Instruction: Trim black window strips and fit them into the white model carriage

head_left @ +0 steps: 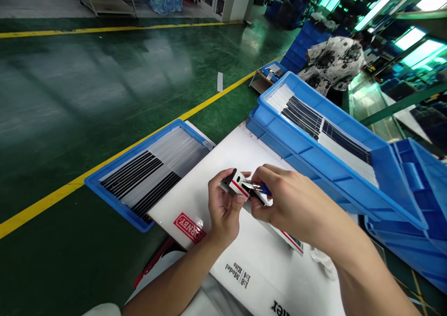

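Note:
My left hand (225, 209) is closed round the near end of a long white part (293, 242) with a red stripe and dark sections, held above a white printed board (223, 160). In my right hand (288, 195) is a small tool with a blue handle (265, 189), its metal tip against the white part's end beside my left fingers. Beneath my right hand and wrist, the part runs toward the lower right. What my right fingertips touch beyond the tool is partly hidden.
A blue tray (120, 213) of black and white strips lies left of the board. Stacked blue crates (335, 158) with similar strips stand at the right. White crumpled material (324, 262) lies near my right forearm. A person (335, 62) in patterned clothing bends over behind the crates.

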`<state>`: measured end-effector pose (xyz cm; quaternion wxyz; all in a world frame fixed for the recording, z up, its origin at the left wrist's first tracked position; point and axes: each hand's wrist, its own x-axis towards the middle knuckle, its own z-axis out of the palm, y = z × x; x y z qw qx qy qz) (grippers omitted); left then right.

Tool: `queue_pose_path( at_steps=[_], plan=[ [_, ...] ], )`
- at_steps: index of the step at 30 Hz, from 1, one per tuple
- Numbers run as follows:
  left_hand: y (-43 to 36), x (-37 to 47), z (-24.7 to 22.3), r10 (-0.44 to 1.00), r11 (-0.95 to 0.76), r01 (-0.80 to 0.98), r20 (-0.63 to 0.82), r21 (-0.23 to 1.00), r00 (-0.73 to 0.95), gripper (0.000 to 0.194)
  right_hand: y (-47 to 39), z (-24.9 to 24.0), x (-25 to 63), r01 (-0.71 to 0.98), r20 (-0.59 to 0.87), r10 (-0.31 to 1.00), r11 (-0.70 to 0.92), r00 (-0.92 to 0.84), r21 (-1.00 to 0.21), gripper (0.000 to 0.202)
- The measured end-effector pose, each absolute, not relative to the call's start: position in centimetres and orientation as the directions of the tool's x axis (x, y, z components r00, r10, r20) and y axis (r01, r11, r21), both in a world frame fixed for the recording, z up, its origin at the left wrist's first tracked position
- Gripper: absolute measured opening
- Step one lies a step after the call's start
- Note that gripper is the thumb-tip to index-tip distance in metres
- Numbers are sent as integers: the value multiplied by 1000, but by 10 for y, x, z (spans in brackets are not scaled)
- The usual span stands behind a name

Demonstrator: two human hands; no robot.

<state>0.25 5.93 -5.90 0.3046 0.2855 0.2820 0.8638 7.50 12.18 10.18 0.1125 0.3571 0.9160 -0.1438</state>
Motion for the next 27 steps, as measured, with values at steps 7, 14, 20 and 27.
queue_pose_path(
  at_steps=[7, 14, 20, 27],
  plan=[
    [59, 4, -58, 691, -641, -374, 291, 671, -662, 39, 122, 101, 71, 689, -299, 625, 693, -721, -212, 14],
    [59, 4, -58, 709, -608, -395, 247, 689, -661, 39, 125, 97, 70, 685, -277, 628, 691, -728, -231, 8],
    [60, 3, -56, 720, -583, -406, 217, 703, -659, 39, 127, 96, 70, 690, -278, 633, 685, -722, -233, 14],
    [60, 4, -59, 727, -557, -417, 179, 718, -663, 42, 129, 95, 68, 680, -280, 620, 683, -733, -266, 16]
  ],
)
